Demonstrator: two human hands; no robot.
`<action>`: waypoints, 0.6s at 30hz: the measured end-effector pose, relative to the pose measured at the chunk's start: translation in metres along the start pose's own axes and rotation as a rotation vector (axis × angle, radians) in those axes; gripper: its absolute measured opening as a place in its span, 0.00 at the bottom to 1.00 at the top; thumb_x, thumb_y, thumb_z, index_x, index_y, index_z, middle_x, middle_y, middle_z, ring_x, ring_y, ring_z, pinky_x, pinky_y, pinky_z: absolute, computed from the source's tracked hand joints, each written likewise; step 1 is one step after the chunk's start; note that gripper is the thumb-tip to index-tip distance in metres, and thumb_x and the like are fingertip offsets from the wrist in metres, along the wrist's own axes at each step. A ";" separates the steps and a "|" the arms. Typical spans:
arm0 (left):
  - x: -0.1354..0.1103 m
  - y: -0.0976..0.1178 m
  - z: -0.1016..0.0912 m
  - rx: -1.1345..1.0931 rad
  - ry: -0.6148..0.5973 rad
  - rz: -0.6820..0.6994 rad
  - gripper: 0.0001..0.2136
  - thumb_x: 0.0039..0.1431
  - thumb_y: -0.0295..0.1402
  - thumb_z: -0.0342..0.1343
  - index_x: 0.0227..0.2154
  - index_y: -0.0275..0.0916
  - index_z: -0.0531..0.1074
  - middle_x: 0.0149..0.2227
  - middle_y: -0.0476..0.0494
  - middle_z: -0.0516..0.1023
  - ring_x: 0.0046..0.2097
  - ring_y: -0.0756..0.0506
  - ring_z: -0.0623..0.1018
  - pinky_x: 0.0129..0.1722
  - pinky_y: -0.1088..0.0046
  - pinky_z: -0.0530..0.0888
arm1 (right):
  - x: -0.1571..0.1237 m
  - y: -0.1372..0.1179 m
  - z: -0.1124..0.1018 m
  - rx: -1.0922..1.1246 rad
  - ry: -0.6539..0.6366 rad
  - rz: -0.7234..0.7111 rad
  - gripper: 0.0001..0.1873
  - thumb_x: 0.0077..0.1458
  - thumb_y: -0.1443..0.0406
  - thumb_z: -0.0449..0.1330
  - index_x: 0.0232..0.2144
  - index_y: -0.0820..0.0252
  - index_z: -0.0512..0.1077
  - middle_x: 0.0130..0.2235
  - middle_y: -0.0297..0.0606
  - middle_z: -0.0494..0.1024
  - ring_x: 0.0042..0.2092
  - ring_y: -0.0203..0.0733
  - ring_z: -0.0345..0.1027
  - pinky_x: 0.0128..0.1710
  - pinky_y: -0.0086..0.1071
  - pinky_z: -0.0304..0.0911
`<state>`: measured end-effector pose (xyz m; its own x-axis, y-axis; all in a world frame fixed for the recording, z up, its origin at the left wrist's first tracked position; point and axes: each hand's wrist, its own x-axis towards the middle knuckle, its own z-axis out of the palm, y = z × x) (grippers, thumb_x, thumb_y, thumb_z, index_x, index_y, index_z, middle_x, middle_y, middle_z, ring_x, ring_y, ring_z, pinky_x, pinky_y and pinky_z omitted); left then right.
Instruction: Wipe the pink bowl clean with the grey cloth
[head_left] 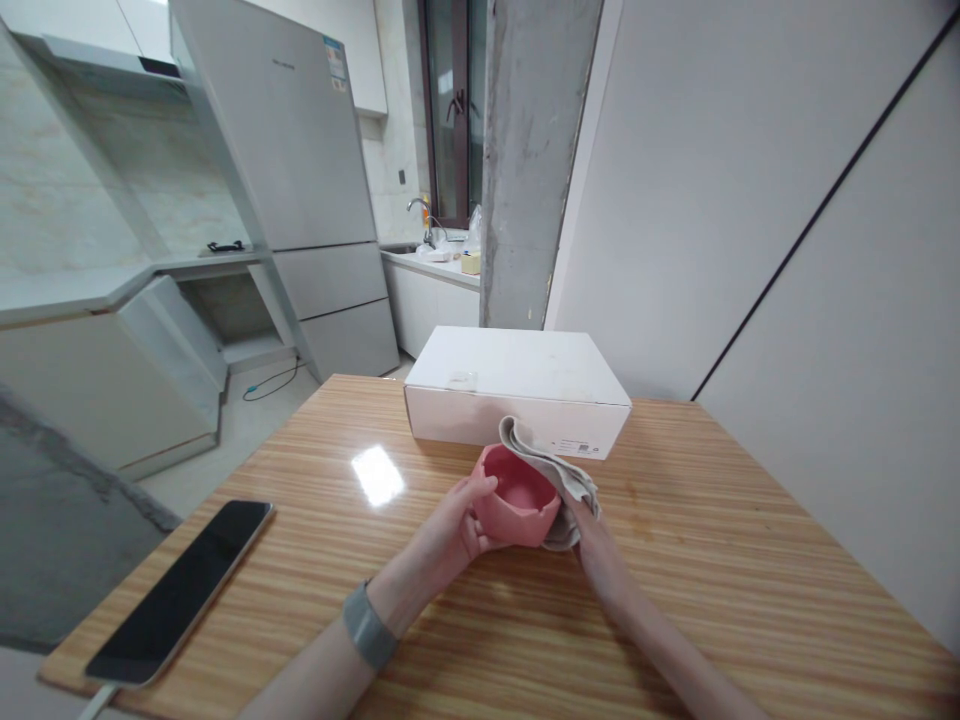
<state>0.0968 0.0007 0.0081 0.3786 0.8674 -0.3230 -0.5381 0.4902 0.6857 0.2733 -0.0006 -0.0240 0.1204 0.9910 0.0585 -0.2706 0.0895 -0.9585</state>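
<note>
- One pink bowl sits on the tabletop, just in front of the white box, mouth up and slightly tilted toward the camera.
- Rim looks faceted or uneven, inside is empty as far as visible.
- Left hand cups the near-left wall of the bowl, thumb at the rim; grip is closed around the bowl, likely to brace it so it can't slide or spin on the glossy wood.
- Right hand holds a grey cloth; grip is closed on the cloth, fingers mostly hidden under the fabric.
- Cloth drapes over the far-right rim of the bowl and bunches down its right side, touching the bowl, so the fabric is pressed against rim and outer wall together.
- Grey band on the left wrist.
- White box lies flat, lid shut, just behind the bowl; cannot tell if cloth touches it.
- Dark phone lies face-up at the left edge of the tabletop, well apart from the hands.
- Fridge and kitchen counter stand behind, off the work area.
</note>
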 end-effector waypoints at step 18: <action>0.004 -0.011 -0.003 -0.004 -0.040 -0.095 0.15 0.56 0.40 0.56 0.39 0.33 0.75 0.32 0.42 0.81 0.28 0.49 0.77 0.30 0.75 0.74 | -0.001 -0.018 -0.003 -0.002 0.054 0.015 0.24 0.44 0.44 0.64 0.37 0.53 0.78 0.43 0.39 0.81 0.52 0.55 0.69 0.59 0.47 0.56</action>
<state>0.1021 -0.0008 -0.0031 0.4573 0.8132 -0.3601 -0.5014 0.5701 0.6508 0.2811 -0.0030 -0.0077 0.1676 0.9854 0.0290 -0.2710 0.0743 -0.9597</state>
